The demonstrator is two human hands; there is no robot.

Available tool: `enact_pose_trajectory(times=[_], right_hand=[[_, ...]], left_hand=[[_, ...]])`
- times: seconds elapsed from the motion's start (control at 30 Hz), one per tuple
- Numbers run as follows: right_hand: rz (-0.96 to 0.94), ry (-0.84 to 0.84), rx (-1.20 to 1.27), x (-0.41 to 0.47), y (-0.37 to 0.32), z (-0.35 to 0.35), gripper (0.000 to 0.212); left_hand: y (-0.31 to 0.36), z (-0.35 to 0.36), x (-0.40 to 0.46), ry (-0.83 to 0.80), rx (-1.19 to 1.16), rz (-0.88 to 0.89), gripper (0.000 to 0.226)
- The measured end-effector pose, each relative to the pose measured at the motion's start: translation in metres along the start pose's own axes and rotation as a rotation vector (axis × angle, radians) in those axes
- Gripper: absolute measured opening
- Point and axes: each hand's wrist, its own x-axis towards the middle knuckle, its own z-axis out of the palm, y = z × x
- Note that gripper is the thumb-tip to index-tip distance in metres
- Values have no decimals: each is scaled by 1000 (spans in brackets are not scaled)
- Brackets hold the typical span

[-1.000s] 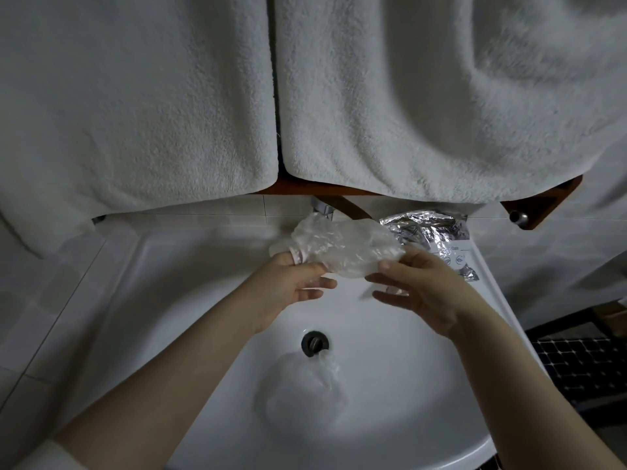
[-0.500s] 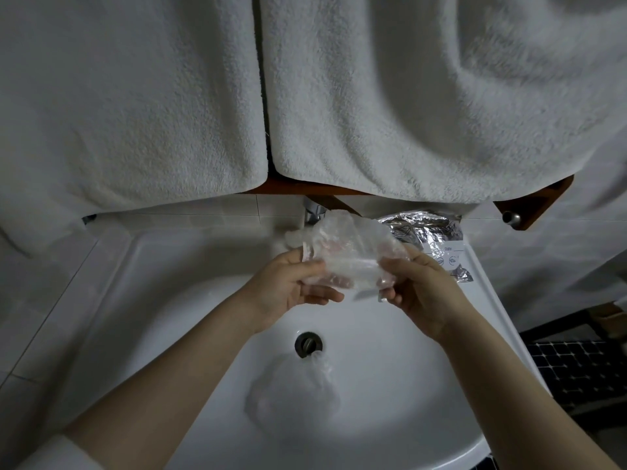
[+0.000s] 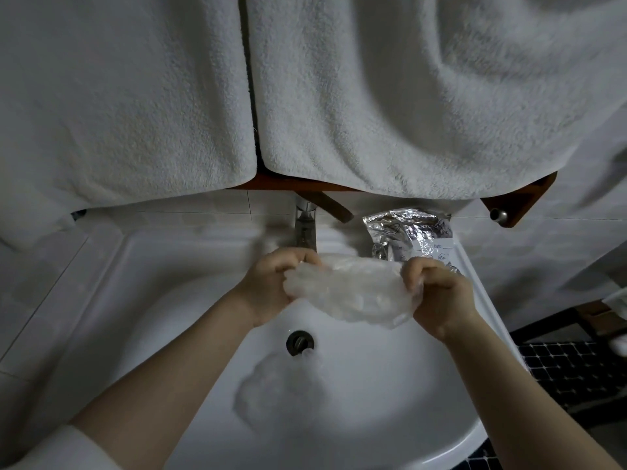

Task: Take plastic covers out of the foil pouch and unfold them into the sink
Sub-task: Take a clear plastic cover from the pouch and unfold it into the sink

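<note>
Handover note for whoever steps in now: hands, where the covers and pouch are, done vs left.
Left hand grips the left edge of a crumpled plastic cover; right hand grips its right edge. The cover is stretched between them above the sink, partly spread.
One cover already lies opened in the basin, just below the drain.
Foil pouch sits on the back right rim, beside the tap.
Done: one cover in the sink.
Left: finish opening this one, drop it in, then check the pouch; whether more are inside cannot be seen.
</note>
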Motion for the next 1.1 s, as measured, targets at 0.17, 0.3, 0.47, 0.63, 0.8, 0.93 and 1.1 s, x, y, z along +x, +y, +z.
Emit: enact_pose_trajectory(times=[0.17,0.3,0.47,0.63,0.8,0.93,1.1], right_hand=[[10,232,-334,4,-10,4,46],[-37,164,-616,8,-7,9,26],[23,45,-854,11,-3,7,33],[34,8,-968,12,0,0,23],[-2,42,-1108,16,2,-4,8],[-78,55,-1214,18,-3,-4,24],[52,16,-1062,21,-12,-18,22]], left_hand=[[-1,-1,6,108,521,75,46],[-8,-1,9,161,604,147,30],[-8,-5,5,117,477,138,21],[-17,-13,8,188,386,106,26],[-25,-15,13,292,359,103,26],[-27,-14,20,351,383,123,16],[-26,-14,23,363,407,81,9]])
